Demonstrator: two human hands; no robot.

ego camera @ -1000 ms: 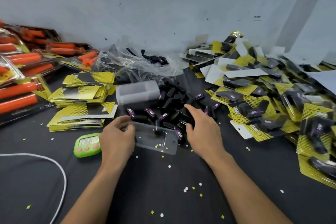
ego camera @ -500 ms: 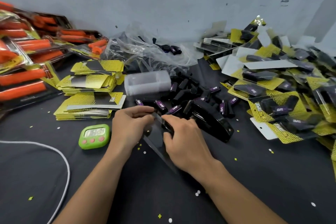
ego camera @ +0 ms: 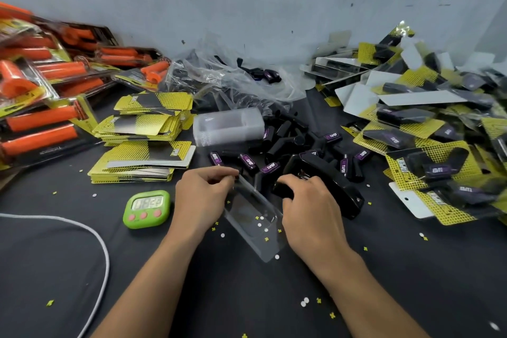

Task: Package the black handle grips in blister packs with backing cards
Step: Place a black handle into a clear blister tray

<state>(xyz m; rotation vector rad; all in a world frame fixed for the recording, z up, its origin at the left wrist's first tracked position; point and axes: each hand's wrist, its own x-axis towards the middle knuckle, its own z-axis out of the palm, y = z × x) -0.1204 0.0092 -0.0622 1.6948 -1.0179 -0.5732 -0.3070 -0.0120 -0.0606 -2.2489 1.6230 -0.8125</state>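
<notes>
**Changes since the earlier frames**
- Blister pack: clear, empty, held between both hands above the black tabletop. Half a second ago it stood edge-on; its broad face is now turned into view, tilted, with the far end raised.
- Left hand: thumb and fingers pinch the pack's upper corner, much as before.
- Right hand: a second ago it reached into the loose grips; it is now drawn back, with fingers curled round one black handle grip at the pack's upper right edge.
- Unmoved on the table: black stapler just beyond the right hand, green timer, white cable.

**Stock in view**
- Loose grips: a pile behind the hands.
- Backing cards: yellow-and-black stacks to the left.
- Empty blisters: a nested stack beside the cards.
- Finished packs: a heap at right.
- Orange-grip packs: far left.
- Crumpled plastic bag: against the wall.

**Hidden or unclear**
- The right fingertips and most of the held grip are covered, so it cannot be told whether the grip has entered the pack's cavity.
- The timer digits are unreadable.
- The orange-grip packs and the finished packs are cut off at the frame edges.
</notes>
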